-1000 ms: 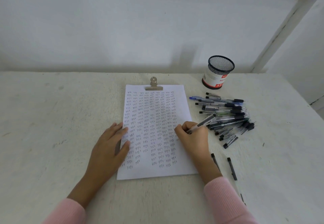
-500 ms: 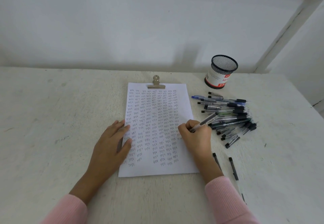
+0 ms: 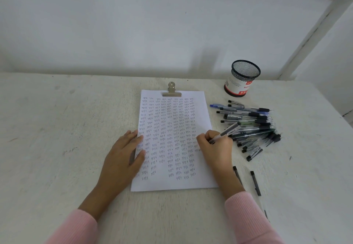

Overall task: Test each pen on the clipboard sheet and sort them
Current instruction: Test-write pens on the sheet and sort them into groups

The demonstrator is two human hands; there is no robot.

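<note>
Sheet (image 3: 198, 110) crammed with "test" rows; right hand (image 3: 216, 148) grips pen (image 3: 227, 132); left hand (image 3: 122, 158) flat, open.

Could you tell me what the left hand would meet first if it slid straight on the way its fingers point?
Probably only more of the written sheet, which the left hand's fingertips already rest on.

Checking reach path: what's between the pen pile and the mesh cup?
Head view: bare tabletop only. The mesh pen cup stands apart behind the pen pile, with nothing in the gap.
</note>
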